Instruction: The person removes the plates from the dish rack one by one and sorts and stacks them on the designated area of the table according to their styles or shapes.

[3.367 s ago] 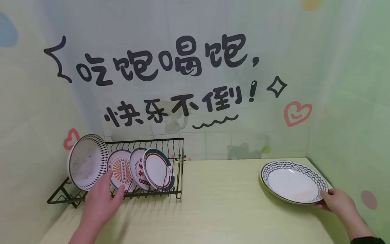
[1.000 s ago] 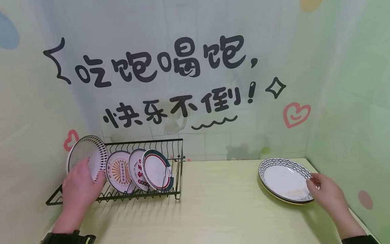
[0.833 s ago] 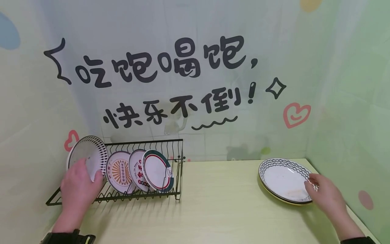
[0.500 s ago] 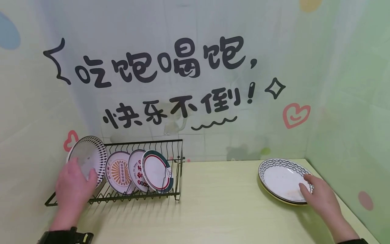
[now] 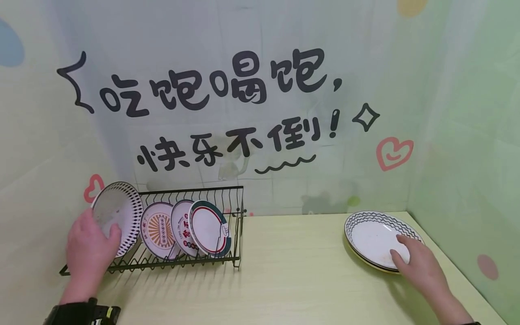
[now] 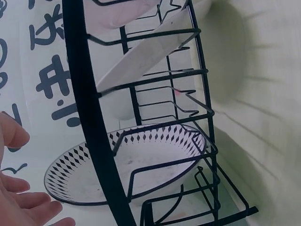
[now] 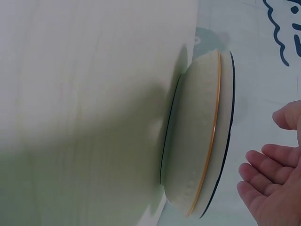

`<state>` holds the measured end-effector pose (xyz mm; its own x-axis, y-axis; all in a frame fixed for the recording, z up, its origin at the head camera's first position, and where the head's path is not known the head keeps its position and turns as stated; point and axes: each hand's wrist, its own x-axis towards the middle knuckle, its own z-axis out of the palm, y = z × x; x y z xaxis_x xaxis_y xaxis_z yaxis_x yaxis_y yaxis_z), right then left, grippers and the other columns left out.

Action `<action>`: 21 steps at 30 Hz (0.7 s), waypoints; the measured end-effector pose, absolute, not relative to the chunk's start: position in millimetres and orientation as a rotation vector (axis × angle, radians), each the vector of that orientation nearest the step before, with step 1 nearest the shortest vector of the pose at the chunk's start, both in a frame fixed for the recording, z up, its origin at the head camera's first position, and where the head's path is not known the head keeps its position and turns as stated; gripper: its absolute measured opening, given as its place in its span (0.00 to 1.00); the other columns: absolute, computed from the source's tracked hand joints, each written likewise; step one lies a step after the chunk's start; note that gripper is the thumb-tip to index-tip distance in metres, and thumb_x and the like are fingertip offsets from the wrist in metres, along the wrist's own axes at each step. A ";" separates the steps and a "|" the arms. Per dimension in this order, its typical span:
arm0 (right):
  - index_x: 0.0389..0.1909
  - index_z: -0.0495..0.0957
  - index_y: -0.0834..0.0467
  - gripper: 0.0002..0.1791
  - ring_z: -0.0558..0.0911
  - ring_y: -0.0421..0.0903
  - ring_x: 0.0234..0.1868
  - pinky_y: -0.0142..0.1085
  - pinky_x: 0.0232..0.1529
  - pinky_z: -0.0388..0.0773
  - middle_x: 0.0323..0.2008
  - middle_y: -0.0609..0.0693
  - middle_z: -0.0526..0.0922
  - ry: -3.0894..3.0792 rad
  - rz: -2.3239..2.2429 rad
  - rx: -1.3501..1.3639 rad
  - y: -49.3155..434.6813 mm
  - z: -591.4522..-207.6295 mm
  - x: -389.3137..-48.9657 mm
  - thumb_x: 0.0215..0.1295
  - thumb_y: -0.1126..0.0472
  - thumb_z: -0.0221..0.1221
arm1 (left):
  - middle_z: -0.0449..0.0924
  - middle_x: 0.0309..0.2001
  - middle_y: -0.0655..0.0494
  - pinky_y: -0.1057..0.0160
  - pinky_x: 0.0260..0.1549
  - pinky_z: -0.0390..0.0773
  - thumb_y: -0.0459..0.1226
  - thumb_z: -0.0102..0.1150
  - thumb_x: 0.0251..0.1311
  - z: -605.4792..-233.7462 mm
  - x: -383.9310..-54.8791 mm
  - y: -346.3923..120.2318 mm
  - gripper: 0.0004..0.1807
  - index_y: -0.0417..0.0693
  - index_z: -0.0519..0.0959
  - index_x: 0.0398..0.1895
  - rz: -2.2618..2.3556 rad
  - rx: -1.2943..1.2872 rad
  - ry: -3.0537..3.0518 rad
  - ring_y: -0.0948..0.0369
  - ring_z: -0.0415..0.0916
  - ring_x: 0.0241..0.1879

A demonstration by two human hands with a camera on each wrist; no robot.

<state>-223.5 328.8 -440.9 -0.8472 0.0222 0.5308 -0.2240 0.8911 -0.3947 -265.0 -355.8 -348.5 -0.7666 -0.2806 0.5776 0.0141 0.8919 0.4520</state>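
Observation:
A deep white plate with a black diamond rim (image 5: 118, 205) leans at the left end of a black wire dish rack (image 5: 191, 188). My left hand (image 5: 90, 250) overlaps its lower left side in the head view. Its fingers are relaxed near the rim in the left wrist view and grip nothing. At the right, a white plate with a black wavy-line rim (image 5: 373, 234) lies on another dish with an orange-edged rim (image 7: 214, 125). Over its near right side hovers my right hand (image 5: 424, 266), fingers loosely spread, apart from the dishes in the right wrist view.
Three smaller plates stand tilted in the rack: a sunburst plate (image 5: 156, 225), a plate with red characters (image 5: 180, 225) and a green-and-red-rimmed plate (image 5: 208, 228). A pale table (image 5: 284, 271) runs between rack and stacked dishes. Printed curtains enclose the back and sides.
My right hand has let go of the wavy-rimmed plate, which sits stacked, and has drifted left over it. My left hand has shifted left and down along the diamond-rimmed plate.

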 end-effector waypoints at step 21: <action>0.58 0.71 0.74 0.28 0.70 0.72 0.56 0.64 0.55 0.66 0.54 0.75 0.74 -2.548 0.603 0.198 318.4 -449.3 -221.2 0.60 0.63 0.65 | 0.66 0.45 0.22 0.39 0.25 0.73 0.41 0.53 0.64 -347.8 -271.4 -378.8 0.32 0.19 0.59 0.56 -0.665 0.360 -2.532 0.31 0.68 0.41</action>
